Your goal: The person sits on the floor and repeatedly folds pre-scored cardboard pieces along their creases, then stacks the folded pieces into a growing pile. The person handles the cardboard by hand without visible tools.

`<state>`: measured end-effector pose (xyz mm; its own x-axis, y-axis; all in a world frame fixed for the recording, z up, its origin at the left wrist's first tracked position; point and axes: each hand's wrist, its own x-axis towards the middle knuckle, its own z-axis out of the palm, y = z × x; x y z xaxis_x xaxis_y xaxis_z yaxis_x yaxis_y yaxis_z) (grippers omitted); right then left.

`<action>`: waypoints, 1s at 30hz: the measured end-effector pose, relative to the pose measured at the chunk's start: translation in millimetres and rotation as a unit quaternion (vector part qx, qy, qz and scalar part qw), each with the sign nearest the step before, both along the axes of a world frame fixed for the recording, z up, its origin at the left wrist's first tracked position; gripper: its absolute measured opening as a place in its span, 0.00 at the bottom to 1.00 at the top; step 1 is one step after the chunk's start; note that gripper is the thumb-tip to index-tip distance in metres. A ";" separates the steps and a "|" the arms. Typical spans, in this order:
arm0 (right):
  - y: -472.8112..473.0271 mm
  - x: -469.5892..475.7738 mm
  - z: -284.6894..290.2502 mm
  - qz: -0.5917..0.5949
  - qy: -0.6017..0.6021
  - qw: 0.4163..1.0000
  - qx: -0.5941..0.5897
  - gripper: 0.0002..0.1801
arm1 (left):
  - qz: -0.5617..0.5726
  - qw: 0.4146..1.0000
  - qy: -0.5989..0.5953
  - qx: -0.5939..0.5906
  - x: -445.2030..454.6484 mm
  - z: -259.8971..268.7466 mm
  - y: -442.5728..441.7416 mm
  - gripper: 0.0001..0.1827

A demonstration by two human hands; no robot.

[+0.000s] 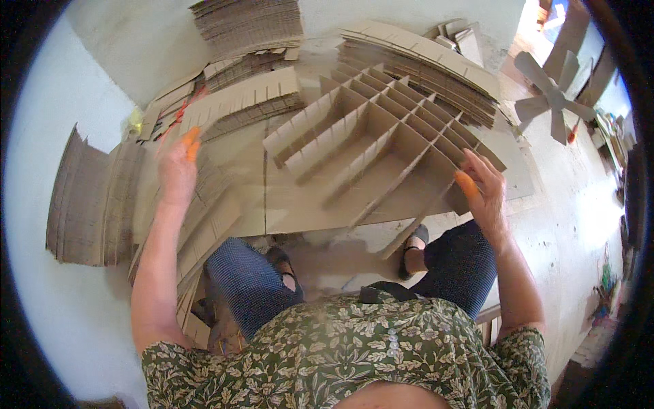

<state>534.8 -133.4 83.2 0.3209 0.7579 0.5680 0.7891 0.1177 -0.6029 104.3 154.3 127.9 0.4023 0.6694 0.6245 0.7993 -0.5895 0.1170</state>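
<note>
A partly interlocked grid of slotted cardboard dividers [398, 122] stands on the low work surface before me, with long strips running towards my knees. My right hand [483, 186], an orange cover on its thumb, is at the grid's right end; its fingers are bent at the edge of a strip, and whether they grip it is unclear. My left hand [179, 163], with orange covers on its fingers, is raised at the left, apart from the grid, beside a stack of slotted cardboard strips [245, 102]. Its fingers are close together, and I cannot tell whether they hold anything.
Stacked cardboard strips [419, 56] lie behind the grid, with another tall stack [250, 25] at the back left. More cardboard [92, 199] leans at the far left, and loose strips [209, 225] lie by my left knee. A fan [554, 97] stands at the right.
</note>
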 end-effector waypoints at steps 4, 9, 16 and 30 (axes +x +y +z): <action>24.4 -39.9 30.6 0.148 0.466 0.866 -0.104 0.21 | -0.234 0.963 0.041 0.132 104.9 12.1 -80.1 0.16; 24.0 -50.5 51.2 0.070 0.576 0.813 -0.041 0.17 | -0.435 0.887 0.104 0.113 167.0 7.3 -113.9 0.22; -31.7 10.0 41.7 0.010 0.284 0.955 0.079 0.08 | -0.318 0.940 -0.077 0.094 205.5 17.9 -17.9 0.35; -39.5 7.3 15.8 -0.089 0.048 0.995 0.010 0.07 | -0.393 0.918 0.005 -0.047 255.3 12.5 45.9 0.14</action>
